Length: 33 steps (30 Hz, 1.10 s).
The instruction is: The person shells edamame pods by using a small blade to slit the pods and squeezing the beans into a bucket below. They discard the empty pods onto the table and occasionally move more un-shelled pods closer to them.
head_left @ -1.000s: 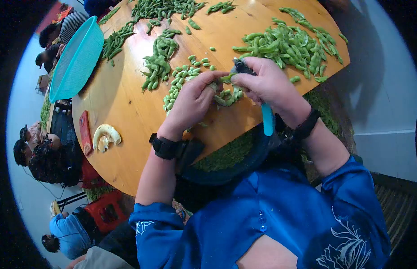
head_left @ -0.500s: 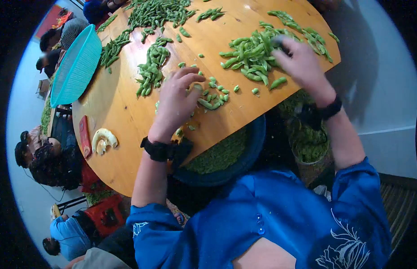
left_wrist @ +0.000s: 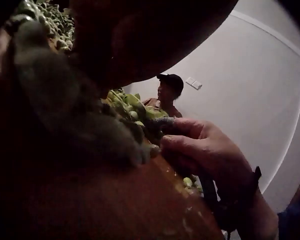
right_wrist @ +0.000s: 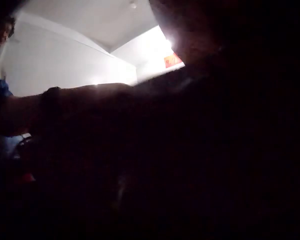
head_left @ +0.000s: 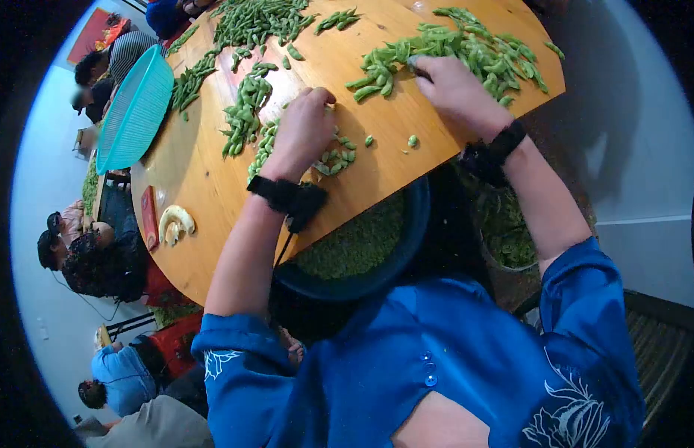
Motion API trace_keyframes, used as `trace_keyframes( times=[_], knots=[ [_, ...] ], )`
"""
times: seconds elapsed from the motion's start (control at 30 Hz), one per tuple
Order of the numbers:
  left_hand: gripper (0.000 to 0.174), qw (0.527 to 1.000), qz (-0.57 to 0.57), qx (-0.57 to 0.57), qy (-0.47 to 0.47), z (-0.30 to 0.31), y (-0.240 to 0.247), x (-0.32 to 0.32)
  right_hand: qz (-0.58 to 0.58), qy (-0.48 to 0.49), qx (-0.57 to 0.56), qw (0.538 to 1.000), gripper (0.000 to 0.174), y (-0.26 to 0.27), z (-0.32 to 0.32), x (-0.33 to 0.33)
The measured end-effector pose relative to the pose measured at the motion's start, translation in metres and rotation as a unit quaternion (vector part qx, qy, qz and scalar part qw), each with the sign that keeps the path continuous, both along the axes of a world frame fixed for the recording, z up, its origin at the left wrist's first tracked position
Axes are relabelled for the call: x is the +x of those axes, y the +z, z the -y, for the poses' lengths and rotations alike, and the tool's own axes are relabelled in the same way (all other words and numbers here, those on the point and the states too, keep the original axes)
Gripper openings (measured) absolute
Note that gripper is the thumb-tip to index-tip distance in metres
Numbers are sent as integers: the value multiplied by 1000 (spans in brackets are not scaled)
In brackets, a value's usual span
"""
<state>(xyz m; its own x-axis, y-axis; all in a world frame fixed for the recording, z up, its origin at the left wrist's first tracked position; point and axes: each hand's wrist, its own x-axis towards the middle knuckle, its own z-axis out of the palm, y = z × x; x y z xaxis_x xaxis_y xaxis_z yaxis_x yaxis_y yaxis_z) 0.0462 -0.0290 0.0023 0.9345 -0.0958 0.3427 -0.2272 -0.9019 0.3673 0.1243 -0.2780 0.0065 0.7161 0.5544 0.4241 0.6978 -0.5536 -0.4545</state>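
In the head view, my left hand (head_left: 306,131) is over the shelled beans (head_left: 265,149), its fingers bent; whether it holds anything is hidden. My right hand (head_left: 463,93) is at the near side of the large pile of green pods (head_left: 477,54), with a dark covering at a fingertip. The left wrist view shows the right hand (left_wrist: 210,150) with thumb and forefinger close together beside pods (left_wrist: 132,105); I cannot tell if a pod is between them. Shelled beans and bits (head_left: 336,158) lie right of my left hand. The right wrist view is mostly dark.
A turquoise basket (head_left: 134,112) stands tilted at the table's left edge. Near it are a red object (head_left: 149,216) and a pale curved peel (head_left: 175,222). More pods (head_left: 257,26) lie farther back. Below the table edge is a dark tub (head_left: 347,246) of green bits. People sit left.
My right hand left my left hand, went right to the pod pile, then moved left along it. Some pods now lie farther left. The turquoise-handled thing seen under the right hand is out of sight.
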Motion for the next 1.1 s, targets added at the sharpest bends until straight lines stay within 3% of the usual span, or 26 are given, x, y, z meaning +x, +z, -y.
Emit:
trace_keyframes(
  times=[0.17,0.23,0.33,0.43,0.57,0.6,0.63,0.67,0.7,0.73,0.77,0.83,0.87,1.1],
  knots=[
    [18,999,-43,32,4,14,11,-25,16,-25,26,999,16,14,13,-29],
    [16,996,-52,-23,-68,38,10,-32,-48,8,30,998,16,7,14,-49],
    [14,994,-29,-6,-106,65,10,-43,-76,-4,23,997,14,-10,-1,-77],
    [17,992,-12,1,-124,59,7,-58,-70,26,85,994,12,-14,-25,-95],
    [21,996,0,58,-68,31,19,-95,-103,81,121,984,14,-20,-57,-104],
    [30,997,-7,45,-68,21,23,-104,-275,91,170,942,13,-12,-61,-107],
    [30,997,-3,48,-62,11,26,-116,-439,96,209,869,13,-5,-63,-109],
    [39,999,15,51,-3,2,27,-129,-435,101,207,871,13,1,-62,-107],
    [47,997,31,53,54,-7,27,-144,-497,88,238,830,14,7,-57,-105],
    [67,993,-16,61,98,-15,28,-160,-557,74,267,783,16,8,-53,-100],
    [67,993,-13,60,102,-25,22,-174,-555,77,265,785,16,4,-48,-93],
    [77,976,-53,59,203,-44,0,-191,-641,108,407,642,16,-4,-37,-78],
    [82,970,-82,71,219,-53,-9,-192,-641,129,430,622,17,-6,-35,-77],
    [82,982,-77,49,166,-59,-13,-119,-649,178,418,610,22,-11,-30,-69]
  ],
)
